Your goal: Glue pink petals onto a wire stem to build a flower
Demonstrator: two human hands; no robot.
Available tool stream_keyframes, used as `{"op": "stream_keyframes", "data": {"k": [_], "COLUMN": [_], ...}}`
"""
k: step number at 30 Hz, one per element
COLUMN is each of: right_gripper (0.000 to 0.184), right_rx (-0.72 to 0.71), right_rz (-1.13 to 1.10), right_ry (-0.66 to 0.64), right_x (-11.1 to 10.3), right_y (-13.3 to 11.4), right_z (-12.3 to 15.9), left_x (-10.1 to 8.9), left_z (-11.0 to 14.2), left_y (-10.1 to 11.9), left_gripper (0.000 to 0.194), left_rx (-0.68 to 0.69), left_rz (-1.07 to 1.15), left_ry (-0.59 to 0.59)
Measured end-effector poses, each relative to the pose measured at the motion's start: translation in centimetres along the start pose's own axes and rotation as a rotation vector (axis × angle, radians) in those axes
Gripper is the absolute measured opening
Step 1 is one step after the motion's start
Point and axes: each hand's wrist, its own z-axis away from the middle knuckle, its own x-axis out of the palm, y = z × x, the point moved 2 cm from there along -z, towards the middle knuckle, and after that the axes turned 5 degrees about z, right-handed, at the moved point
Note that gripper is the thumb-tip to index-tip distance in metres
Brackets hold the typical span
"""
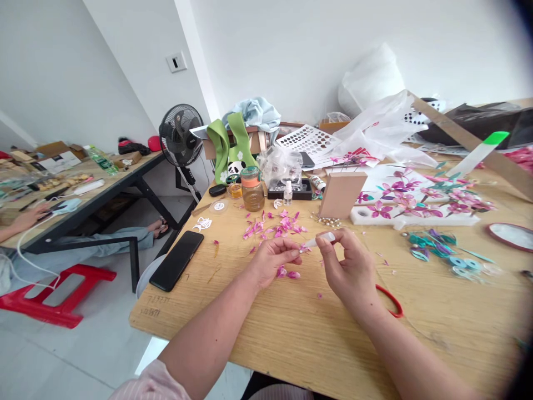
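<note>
My left hand (275, 260) is pinched on a small pink petal piece (306, 249), with a tiny white spot at the fingertips. From the other side, my right hand (348, 269) grips a small white squeeze tube (322, 239) between thumb and fingers. Its narrow tip points left and meets or nearly meets the petal piece; I cannot tell if they touch. Below my left fingers lie a few loose pink petals (288, 273). A larger pile of pink petals (283, 224) spreads over the wooden table (300, 339) just beyond both hands.
A black phone (177, 261) lies at the left edge. Behind the petals stand a jar (252, 191) and a small clear bottle (287, 193). Finished pink flowers rest on a white foam block (416, 218). Red-handled scissors (393, 303) lie by my right forearm. A co-worker's hand (31, 216) is at another table.
</note>
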Motion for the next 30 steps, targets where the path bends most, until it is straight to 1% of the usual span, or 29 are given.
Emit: {"op": "stream_keyframes", "data": {"k": [6, 11, 16, 20, 25, 30], "right_gripper": [0.018, 0.017, 0.017, 0.018, 0.019, 0.021], "right_rx": [0.032, -0.024, 0.030, 0.004, 0.054, 0.060], "right_rz": [-0.017, -0.014, -0.014, -0.001, 0.000, 0.021], "right_ry": [0.000, -0.008, 0.003, -0.004, 0.004, 0.002], "right_x": [0.04, 0.04, 0.07, 0.10, 0.00, -0.03], "right_y": [0.13, -0.16, -0.03, -0.05, 0.14, 0.19], "right_z": [0.06, 0.02, 0.00, -0.01, 0.00, 0.00], "left_x": [-0.03, 0.09, 0.04, 0.13, 0.27, 0.21], "left_z": [0.02, 0.01, -0.01, 0.00, 0.00, 0.02], "left_y": [-0.09, 0.01, 0.10, 0.20, 0.29, 0.31], "left_gripper": [0.025, 0.026, 0.027, 0.028, 0.029, 0.029], "left_rx": [0.001, 0.011, 0.024, 0.024, 0.031, 0.048], "left_rz": [0.006, -0.007, -0.021, -0.012, -0.011, -0.005], "left_ry": [-0.004, -0.002, 0.000, 0.002, 0.011, 0.008]}}
